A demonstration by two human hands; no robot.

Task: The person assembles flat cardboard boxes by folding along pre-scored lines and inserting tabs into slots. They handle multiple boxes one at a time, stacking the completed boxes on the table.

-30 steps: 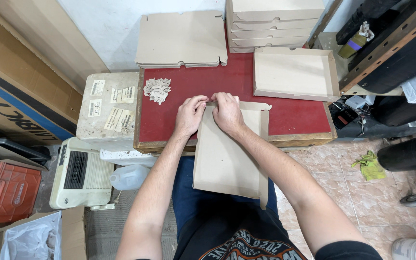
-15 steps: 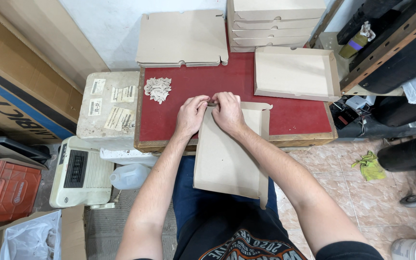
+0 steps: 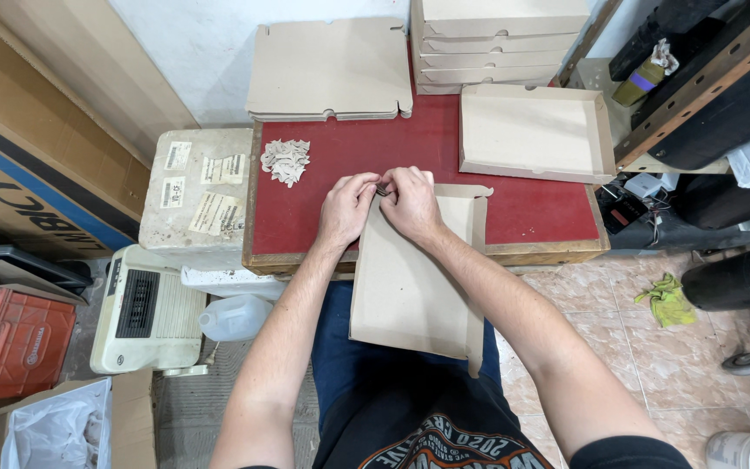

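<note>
A flat brown cardboard box blank (image 3: 410,287) lies from the red table top (image 3: 531,208) down over my lap. My left hand (image 3: 346,208) and my right hand (image 3: 410,201) meet at its far edge, fingertips pinched together on the cardboard flap there. A small dark thing shows between the fingertips; what it is I cannot tell. The blank's right flap stands folded up along its right side.
A pile of small cardboard scraps (image 3: 285,161) lies at the table's left. A folded open tray box (image 3: 536,132) sits at right, flat blanks (image 3: 327,69) and stacked finished boxes (image 3: 501,39) at the back. A white foam box (image 3: 197,195) stands left of the table.
Both hands have drawn closer together at the blank's far edge, the fingertips now pinched at one spot. The blank has stayed in place.
</note>
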